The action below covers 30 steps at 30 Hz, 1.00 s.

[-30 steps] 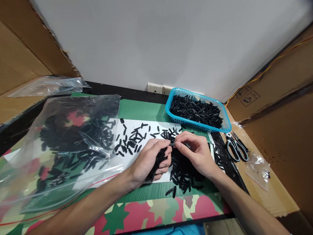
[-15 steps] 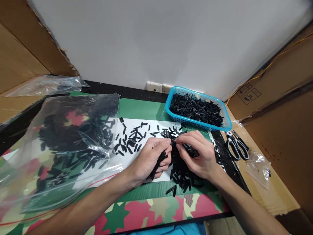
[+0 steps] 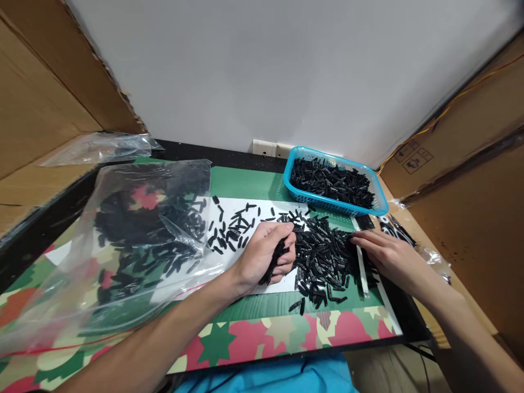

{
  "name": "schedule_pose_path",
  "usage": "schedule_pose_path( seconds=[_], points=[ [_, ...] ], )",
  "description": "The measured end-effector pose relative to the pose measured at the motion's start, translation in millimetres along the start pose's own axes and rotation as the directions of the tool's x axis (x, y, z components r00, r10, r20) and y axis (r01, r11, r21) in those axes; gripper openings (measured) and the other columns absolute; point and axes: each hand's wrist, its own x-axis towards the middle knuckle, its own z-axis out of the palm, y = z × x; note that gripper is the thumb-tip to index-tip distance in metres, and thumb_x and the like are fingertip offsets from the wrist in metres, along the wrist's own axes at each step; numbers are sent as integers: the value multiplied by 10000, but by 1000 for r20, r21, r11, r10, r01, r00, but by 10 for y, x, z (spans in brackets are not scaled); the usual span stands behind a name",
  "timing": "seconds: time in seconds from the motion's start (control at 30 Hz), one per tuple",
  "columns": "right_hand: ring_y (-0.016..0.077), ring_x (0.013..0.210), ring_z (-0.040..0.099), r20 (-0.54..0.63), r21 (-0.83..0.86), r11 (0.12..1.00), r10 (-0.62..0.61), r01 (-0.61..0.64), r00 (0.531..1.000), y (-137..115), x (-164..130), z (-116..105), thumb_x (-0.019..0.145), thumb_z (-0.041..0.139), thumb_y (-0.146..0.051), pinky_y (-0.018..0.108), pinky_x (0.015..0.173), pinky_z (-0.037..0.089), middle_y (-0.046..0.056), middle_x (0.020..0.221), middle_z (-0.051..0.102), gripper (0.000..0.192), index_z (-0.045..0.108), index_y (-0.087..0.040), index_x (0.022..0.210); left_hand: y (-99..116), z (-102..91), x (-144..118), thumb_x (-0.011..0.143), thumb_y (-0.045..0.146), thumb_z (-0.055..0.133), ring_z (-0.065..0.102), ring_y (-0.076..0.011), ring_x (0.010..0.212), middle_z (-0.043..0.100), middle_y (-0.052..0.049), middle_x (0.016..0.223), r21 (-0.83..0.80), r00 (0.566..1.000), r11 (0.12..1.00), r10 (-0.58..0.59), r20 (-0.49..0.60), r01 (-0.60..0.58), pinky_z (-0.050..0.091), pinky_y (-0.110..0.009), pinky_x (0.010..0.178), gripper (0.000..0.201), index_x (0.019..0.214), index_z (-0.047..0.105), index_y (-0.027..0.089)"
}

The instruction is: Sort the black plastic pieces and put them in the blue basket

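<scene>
Black pieces (image 3: 323, 251): slender, matte, heaped in front of the blue basket (image 3: 323, 204).
Left hand (image 3: 266, 251): fingers curled around a bunch.
Right hand (image 3: 382, 252): fingertips together beside the pieces; any grip, I cannot tell.
Clear bag (image 3: 147, 240): left of basket, cut off.
Scissors (image 3: 388, 228): right of basket, partly hidden.

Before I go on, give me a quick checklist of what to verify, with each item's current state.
1. Left hand closed around its bundle of black pieces: ok.
2. Right hand holding a piece at its fingertips, near the white strip: cannot tell.
3. Blue basket standing upright: ok.
4. Scissors fully visible: not ok, the right hand partly covers them.
5. Loose pieces gathered in one heap: not ok, some lie scattered on the white sheet.
</scene>
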Motion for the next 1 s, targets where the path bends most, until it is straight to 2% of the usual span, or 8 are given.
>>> schedule_pose_path(
  seconds=[0.23,0.37,0.43,0.47,0.57,0.67,0.77,1.0],
  points=[
    [283,989,797,-206,-114,989,-117,95,972,93,-189,79,1036,486,-102,427,849,676,130,1118,820,306,752,-207,1147,-7,-43,26,929,568,648,285,-49,370,411,83,508,46,999,998,32,20,-33,243,-110,287,462,721,420,224],
    [261,929,788,-323,-66,998,-45,24,945,76,-76,20,997,590,-106,379,826,653,105,1043,809,186,725,-232,1016,5,-60,17,931,571,649,287,-49,375,413,83,512,62,999,997,44,17,-45,252,-113,289,466,719,424,222],
    [246,886,778,-471,82,995,92,-60,878,-41,70,-13,956,667,-109,371,803,644,91,1012,792,147,707,-247,985,8,-62,14,939,572,642,286,-48,374,415,82,509,63,999,997,33,28,-35,250,-111,289,469,718,423,221],
    [240,850,767,-559,199,978,170,-68,811,-128,167,-31,932,706,-123,374,783,640,78,971,780,138,702,-256,969,8,-63,12,944,575,638,283,-47,373,415,82,507,61,999,998,25,37,-27,245,-111,288,472,718,423,220],
    [212,741,729,-595,644,764,460,49,659,-435,526,-95,894,785,-183,372,703,636,36,869,717,125,694,-255,940,5,-65,9,953,569,634,274,-44,369,409,82,499,55,998,998,7,65,-11,226,-107,287,473,715,427,217],
    [192,708,748,-397,860,499,528,104,751,-650,879,-143,930,780,-272,347,652,654,55,937,744,92,756,-224,1005,7,-72,6,953,557,637,274,-42,368,408,79,489,40,997,999,19,72,-22,233,-107,295,473,705,430,213],
    [205,766,765,-311,922,362,493,133,813,-705,1114,-93,914,811,-310,356,689,673,58,920,768,101,789,-214,935,25,-82,8,949,561,637,275,-43,364,411,75,484,24,999,999,42,27,-43,242,-112,299,480,696,428,212],
    [212,779,762,-209,977,150,498,154,842,-717,1135,185,859,871,-341,399,743,685,37,877,769,159,755,-232,858,83,-75,23,934,537,667,267,-43,362,396,80,478,44,994,996,78,-72,-75,225,-116,301,470,688,430,215]
  ],
)
